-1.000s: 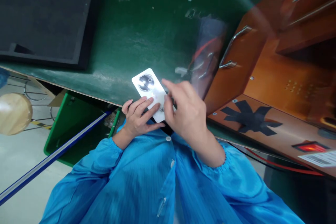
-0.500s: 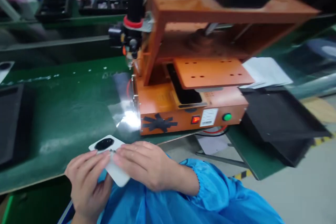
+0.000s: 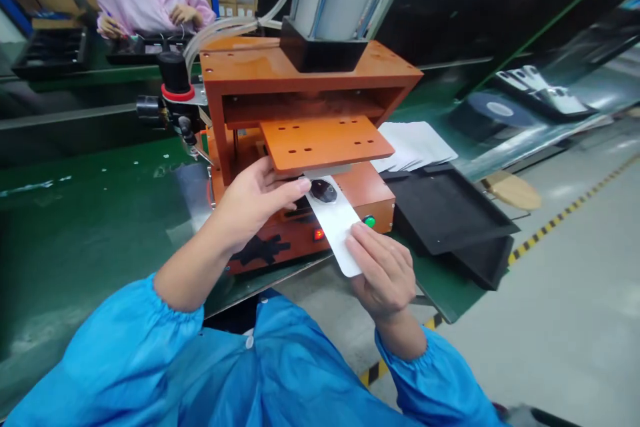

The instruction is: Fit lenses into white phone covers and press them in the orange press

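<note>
A white smartphone [image 3: 336,227] with a round black camera module is held tilted at the front of the orange press [image 3: 370,190], its camera end under the raised plate [image 3: 327,143]. My right hand [image 3: 384,267] is closed on the lower end, fingers on the white back and thumb hidden. My left hand [image 3: 257,203] reaches in from the left. Its thumb presses the upper left corner of the phone, while its other fingers curl partly out of sight below the plate edge. Black parts of the press bed [image 3: 296,208] show just beneath the left hand.
Black trays [image 3: 450,210] and a stack of white sheets [image 3: 417,143] lie right of the press. A black-capped regulator [image 3: 175,80] stands at its left on the green bench [image 3: 100,233]. Across the bench, a person in pink [image 3: 153,0] works over a black tray.
Both hands have moved with the phone from the bench edge to the press. My left hand has shifted to the camera end, my right hand to the lower end. The view has turned right.
</note>
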Available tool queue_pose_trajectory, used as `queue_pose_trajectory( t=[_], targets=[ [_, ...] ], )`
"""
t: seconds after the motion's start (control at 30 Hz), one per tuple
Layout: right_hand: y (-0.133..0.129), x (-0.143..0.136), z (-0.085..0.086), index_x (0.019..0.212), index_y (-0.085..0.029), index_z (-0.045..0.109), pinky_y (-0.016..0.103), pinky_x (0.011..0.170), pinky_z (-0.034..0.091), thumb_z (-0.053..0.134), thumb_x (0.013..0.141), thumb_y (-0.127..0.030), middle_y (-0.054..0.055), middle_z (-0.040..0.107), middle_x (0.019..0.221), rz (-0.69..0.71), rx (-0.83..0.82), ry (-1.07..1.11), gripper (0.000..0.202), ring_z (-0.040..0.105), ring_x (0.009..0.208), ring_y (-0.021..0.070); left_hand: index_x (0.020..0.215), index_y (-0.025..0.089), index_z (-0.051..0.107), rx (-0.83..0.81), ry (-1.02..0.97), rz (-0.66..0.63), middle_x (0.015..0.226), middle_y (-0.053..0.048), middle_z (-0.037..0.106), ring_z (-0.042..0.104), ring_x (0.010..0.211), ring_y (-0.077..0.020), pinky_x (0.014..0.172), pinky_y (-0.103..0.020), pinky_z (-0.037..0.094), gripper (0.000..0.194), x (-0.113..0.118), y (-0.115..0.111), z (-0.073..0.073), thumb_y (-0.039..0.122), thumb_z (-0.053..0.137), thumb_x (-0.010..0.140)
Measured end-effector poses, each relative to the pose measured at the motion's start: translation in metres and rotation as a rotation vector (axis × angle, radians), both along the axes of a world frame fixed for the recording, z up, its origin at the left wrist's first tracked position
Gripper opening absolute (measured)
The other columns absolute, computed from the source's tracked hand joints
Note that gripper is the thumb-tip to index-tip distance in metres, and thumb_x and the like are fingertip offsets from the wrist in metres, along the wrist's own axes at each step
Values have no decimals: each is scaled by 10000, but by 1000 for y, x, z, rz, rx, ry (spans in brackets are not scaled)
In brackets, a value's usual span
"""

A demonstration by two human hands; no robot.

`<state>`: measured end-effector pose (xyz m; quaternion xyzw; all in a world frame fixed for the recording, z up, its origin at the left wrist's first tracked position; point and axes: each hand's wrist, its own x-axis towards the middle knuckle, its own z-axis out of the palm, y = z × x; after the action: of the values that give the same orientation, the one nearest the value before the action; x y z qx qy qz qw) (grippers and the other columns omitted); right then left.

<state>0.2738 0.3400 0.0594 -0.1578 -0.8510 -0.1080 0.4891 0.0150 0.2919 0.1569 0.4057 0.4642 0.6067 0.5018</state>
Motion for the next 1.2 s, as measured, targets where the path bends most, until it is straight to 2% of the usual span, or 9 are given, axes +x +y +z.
queue_pose_trajectory(
  t=[0.1,0.2,0.4,0.53,0.67,0.77,0.83,1.0,1.2],
  targets=[
    [12,1,-3,1430,-218,673,396,948,645,591,929,12,127,793,1299,-19,-14,6,557,777,1206,284,1152,132,709,37,-119,34,1226,-159,768,741,1101,-306,816,-359,630,530,15,23,1,330,929,712],
    [22,-1,-8,1467,-275,652,393,922,660,574,944,2,98,790,1315,-31,-44,35,597,786,1182,279,1053,141,713,39,-182,156,1123,-129,777,747,1044,-285,823,-382,649,397,29,37,-2,260,891,719],
    [59,-29,-8,1425,-290,694,435,924,680,490,998,-33,97,780,1334,22,-74,117,539,782,1191,278,1039,158,683,-49,-244,297,1063,-95,773,745,982,-238,758,-315,661,341,44,50,-15,314,854,789],
    [87,-55,-4,1312,-229,737,432,896,692,499,1055,-154,138,789,1298,18,-64,44,358,785,1178,296,1066,136,673,-162,-246,207,978,-107,770,754,842,-218,662,-292,640,282,47,12,-21,274,771,841],
    [101,-68,6,1287,-187,747,446,960,686,520,1064,-185,127,800,1272,82,-123,-118,319,778,1189,300,1173,150,659,-287,-161,-8,949,-100,791,773,818,-218,713,-309,642,372,48,-68,-29,409,753,924],
    [106,-68,19,1297,-193,761,403,1027,670,502,1038,-112,73,787,1325,141,-224,-292,375,772,1208,255,1155,176,675,-385,87,-105,1029,-103,795,773,897,-232,756,-322,627,347,43,-123,-46,481,676,989],
    [106,-66,26,1309,-221,765,387,1061,660,493,1010,-76,37,774,1356,161,-283,-372,429,760,1236,236,1076,191,689,-380,332,-127,1005,-83,786,751,875,-221,743,-312,588,317,40,-146,-62,493,609,1028],
    [97,-59,37,1348,-258,755,440,1055,676,506,1004,-109,31,747,1405,128,-361,-461,450,747,1267,273,879,208,634,-210,703,-105,815,-21,709,672,736,-175,676,-278,482,396,43,-166,-92,514,502,1093],
    [105,-60,45,1371,-323,734,495,1165,613,644,990,-217,-12,738,1413,238,-505,-534,406,710,1327,297,779,220,530,-73,822,-73,711,19,593,583,647,-142,615,-263,413,403,50,-160,-97,424,460,1120]
  ],
)
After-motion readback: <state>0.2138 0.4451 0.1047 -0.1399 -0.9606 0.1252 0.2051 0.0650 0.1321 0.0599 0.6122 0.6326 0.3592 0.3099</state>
